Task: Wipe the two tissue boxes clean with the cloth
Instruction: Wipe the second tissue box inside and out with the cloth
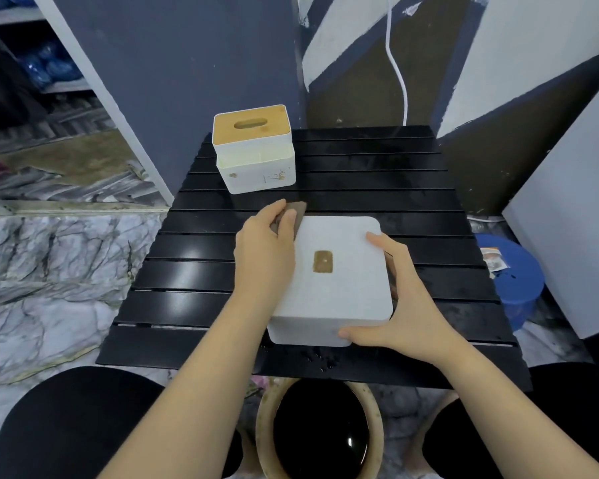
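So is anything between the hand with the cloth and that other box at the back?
Nothing visible. The left hand holds the cloth at the near box's far left corner; only bare black table separates it from the wooden-lidded box.

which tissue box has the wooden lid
The far tissue box, standing untouched at the table's back left; the near tissue box, which both hands hold, is plain grey on top.
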Tool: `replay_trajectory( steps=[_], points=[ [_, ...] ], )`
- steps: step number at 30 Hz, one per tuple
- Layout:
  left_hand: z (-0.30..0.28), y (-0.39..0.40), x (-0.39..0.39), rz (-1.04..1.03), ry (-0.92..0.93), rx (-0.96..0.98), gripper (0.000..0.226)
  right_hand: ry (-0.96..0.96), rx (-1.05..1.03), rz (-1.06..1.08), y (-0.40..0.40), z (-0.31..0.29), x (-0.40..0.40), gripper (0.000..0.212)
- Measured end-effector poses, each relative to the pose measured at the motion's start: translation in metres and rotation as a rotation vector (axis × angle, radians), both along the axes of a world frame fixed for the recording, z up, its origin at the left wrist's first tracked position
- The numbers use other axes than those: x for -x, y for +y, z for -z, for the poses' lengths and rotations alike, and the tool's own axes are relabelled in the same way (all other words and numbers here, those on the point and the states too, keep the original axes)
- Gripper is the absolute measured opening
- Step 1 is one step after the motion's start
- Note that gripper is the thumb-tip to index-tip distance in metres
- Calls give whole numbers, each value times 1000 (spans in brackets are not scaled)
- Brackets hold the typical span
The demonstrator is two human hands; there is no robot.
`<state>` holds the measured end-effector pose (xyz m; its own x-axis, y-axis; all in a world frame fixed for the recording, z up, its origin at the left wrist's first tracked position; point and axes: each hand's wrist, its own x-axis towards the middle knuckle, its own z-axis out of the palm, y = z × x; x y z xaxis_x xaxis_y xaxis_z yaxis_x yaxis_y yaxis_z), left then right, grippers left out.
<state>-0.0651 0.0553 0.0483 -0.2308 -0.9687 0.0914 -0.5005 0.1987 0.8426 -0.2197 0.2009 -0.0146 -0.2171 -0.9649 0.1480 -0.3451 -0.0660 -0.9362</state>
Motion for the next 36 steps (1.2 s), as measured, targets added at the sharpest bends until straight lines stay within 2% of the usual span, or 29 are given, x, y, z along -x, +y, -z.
replay_trajectory(
  steps=[5,7,10,16,18,20,23,26,30,33,36],
  points=[
    [11,40,-9,34,-330,159,45,10,25,9,1,0,-3,125],
    [18,56,-17,39,-411,303,41,13,30,12,1,1,-3,126],
    [27,79,-22,69,-475,500,48,-13,23,13,1,1,-5,127],
    [26,95,9,215,-487,534,51,-77,33,10,4,-5,-10,122],
    [18,82,23,284,-482,478,56,-59,41,15,4,-7,-10,123],
    [12,66,35,356,-467,404,51,-68,40,12,3,-8,-11,127],
    [12,50,52,391,-472,404,42,-105,55,36,2,-11,-12,128],
    [13,38,62,351,-512,393,45,-100,61,44,1,-8,-8,116],
    [7,17,60,250,-555,347,47,17,-21,72,0,2,1,83],
    [-2,-1,45,305,-593,328,51,135,-29,268,-3,5,6,59],
    [-12,-22,25,332,-611,332,52,135,-15,508,-6,-3,4,37]
  ],
)
